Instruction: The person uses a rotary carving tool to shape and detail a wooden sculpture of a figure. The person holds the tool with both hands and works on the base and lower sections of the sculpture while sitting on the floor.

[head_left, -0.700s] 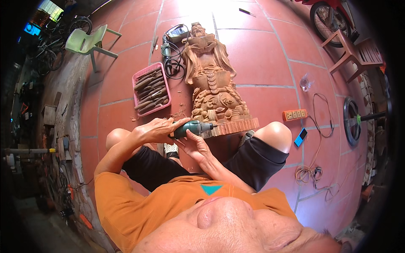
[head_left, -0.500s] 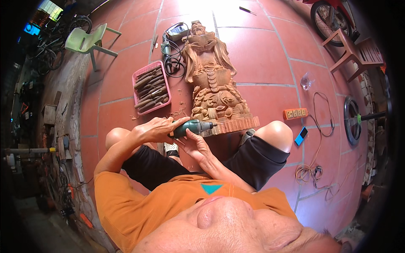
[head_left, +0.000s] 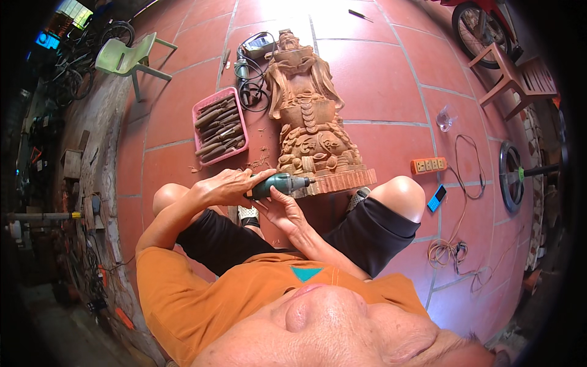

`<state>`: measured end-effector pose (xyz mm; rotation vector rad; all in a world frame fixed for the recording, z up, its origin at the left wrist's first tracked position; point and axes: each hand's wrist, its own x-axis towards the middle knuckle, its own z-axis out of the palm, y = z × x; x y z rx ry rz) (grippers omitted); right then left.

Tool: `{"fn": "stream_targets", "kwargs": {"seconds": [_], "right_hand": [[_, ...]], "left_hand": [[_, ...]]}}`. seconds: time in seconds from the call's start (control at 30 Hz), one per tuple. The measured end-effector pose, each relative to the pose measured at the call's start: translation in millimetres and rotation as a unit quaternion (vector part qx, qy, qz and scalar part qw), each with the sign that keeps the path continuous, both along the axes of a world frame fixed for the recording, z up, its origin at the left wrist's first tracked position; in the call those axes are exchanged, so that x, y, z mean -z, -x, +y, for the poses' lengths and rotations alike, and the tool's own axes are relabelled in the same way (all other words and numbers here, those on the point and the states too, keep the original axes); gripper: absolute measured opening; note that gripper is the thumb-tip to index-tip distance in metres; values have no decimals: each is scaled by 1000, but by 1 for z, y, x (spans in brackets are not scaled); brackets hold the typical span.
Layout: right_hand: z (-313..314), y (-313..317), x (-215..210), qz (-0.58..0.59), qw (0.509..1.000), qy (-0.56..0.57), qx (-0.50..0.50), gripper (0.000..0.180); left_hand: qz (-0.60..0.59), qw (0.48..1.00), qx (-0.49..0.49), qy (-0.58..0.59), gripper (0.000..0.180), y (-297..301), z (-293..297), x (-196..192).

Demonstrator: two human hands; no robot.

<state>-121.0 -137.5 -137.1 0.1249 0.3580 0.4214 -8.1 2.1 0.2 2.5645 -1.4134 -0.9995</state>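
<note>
A green and black rotary tool point(head_left: 279, 184) lies level between my hands, with its narrow grey nose and thin bit pointing right. My left hand point(head_left: 229, 186) wraps over its rear part from above. From below, my right hand point(head_left: 284, 212) supports the body, its thumb against the side. In front of me a carved wooden statue point(head_left: 309, 116) of a robed, bearded figure lies on its back, its base towards me. The bit's tip is at the near left edge of the ridged base point(head_left: 342, 181); whether it touches the wood I cannot tell.
On the left stands a pink basket point(head_left: 194, 125) of wooden-handled chisels, with a corded power tool point(head_left: 243, 70) beyond. Wood shavings dot the tiles. To the right are an orange power strip point(head_left: 428, 165), blue phone point(head_left: 436, 198), coiled cord point(head_left: 449, 249) and brown chair point(head_left: 510, 79).
</note>
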Motion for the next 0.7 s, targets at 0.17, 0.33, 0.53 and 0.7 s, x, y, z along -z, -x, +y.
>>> {"fn": "stream_targets", "kwargs": {"seconds": [0.17, 0.33, 0.53, 0.7], "right_hand": [[0, 0, -3, 1, 1000, 5, 2, 35], [0, 1, 0, -3, 1000, 1, 3, 38], [1, 1, 0, -5, 1000, 3, 0, 37], [2, 0, -4, -7, 1000, 4, -1, 36]], "left_hand": [[-5, 1000, 2, -10, 106, 1, -1, -2], [-6, 1000, 3, -5, 106, 2, -2, -2], [-5, 1000, 2, -8, 106, 2, -2, -2], [-2, 1000, -1, -12, 105, 1, -2, -4]]}}
